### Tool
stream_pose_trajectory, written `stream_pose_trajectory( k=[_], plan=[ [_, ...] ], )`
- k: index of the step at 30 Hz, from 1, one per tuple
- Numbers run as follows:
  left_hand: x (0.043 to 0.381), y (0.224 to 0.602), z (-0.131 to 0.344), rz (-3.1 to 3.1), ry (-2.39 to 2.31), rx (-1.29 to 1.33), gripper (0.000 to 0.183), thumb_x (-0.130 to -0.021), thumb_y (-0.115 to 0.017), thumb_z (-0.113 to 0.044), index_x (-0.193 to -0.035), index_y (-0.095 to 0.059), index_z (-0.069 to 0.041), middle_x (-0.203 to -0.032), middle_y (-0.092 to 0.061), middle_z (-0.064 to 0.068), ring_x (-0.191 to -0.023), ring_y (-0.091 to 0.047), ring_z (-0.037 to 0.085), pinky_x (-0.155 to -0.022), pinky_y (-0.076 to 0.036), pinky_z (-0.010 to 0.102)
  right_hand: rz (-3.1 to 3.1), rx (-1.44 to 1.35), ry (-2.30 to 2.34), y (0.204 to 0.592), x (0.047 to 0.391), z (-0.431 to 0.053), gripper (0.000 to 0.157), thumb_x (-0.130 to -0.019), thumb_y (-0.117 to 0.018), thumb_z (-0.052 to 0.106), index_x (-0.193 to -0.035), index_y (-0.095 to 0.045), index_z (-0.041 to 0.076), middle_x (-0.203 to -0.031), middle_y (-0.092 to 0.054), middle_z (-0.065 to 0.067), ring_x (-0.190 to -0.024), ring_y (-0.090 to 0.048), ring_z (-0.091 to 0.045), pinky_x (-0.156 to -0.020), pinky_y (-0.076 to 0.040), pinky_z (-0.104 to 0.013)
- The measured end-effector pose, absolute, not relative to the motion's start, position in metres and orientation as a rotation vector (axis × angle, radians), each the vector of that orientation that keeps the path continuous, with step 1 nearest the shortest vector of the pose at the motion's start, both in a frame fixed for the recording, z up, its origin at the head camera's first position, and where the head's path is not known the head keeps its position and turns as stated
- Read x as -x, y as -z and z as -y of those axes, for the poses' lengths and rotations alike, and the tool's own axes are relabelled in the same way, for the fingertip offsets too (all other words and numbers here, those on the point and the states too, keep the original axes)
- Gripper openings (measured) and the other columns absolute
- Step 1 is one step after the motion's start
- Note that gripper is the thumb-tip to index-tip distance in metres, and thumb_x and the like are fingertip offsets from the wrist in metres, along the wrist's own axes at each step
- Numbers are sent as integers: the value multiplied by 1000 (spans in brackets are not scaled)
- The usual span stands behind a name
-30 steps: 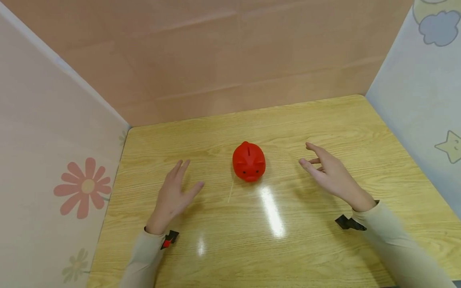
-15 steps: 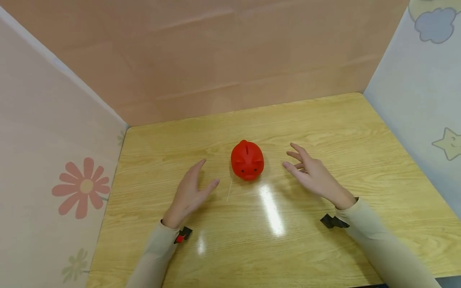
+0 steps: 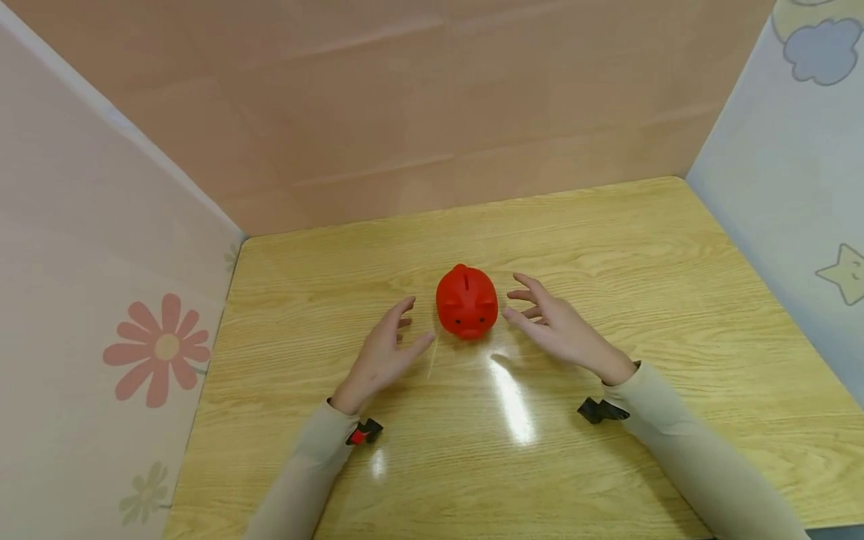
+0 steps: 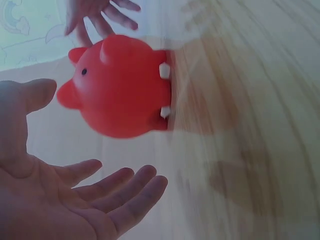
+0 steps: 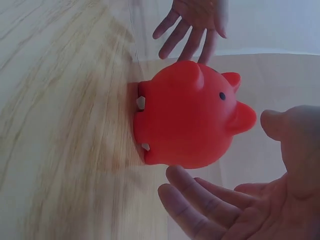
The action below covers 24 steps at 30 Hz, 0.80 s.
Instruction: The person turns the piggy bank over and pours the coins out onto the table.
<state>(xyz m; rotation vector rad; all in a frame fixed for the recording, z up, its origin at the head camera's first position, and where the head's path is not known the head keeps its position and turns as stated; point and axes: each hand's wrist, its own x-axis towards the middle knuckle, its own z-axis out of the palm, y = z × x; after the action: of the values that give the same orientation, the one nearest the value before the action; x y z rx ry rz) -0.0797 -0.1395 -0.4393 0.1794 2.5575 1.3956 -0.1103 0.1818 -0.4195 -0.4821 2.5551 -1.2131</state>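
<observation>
A red piggy bank (image 3: 467,304) stands upright on the wooden table (image 3: 432,465), its snout facing the person and its coin slot on top. To its left, my left hand (image 3: 382,358) hovers apart from it, thumb and fingers spread. My right hand (image 3: 559,330) is nearer, just off the pig's right side, with fingers slightly bent and a small gap in the head view. The left wrist view shows the piggy bank (image 4: 120,90) beyond the left palm (image 4: 45,200). From the right wrist, the piggy bank (image 5: 185,115) appears close to the right fingertips (image 5: 175,195).
A brown covering (image 3: 432,112) rises behind the table's back edge. On the left is a pale panel with a pink flower (image 3: 162,349); on the right, another panel carries a cloud (image 3: 822,52) and a star. Light glare (image 3: 511,405) lies on the tabletop before the pig.
Both hands have moved inward toward the piggy bank, the left one rightward and the right one leftward. The piggy bank stays in its place on the table.
</observation>
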Motion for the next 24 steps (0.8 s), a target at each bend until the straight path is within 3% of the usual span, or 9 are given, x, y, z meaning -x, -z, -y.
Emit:
stream_pose_trajectory(
  k=[8, 24],
  plan=[
    [88, 442, 118, -2548, -1424, -174, 77, -101, -69, -50, -166, -39, -22, -166, -47, 6, -140, -60, 35, -112, -53, 55, -2533, 493, 1220, 424, 114, -169, 79, -110, -57, 47, -170, -20, 10, -160, -52, -23, -126, -69, -43, -106, -57, -58],
    [101, 447, 102, -2382, -1556, -75, 82, -104, -65, -49, -171, -24, -25, -163, -47, 16, -133, -66, 37, -108, -56, 57, -2537, 570, 1211, 424, 112, -151, 78, -108, -60, 45, -168, -28, 6, -169, -40, -19, -120, -72, -38, -100, -62, -53]
  ],
)
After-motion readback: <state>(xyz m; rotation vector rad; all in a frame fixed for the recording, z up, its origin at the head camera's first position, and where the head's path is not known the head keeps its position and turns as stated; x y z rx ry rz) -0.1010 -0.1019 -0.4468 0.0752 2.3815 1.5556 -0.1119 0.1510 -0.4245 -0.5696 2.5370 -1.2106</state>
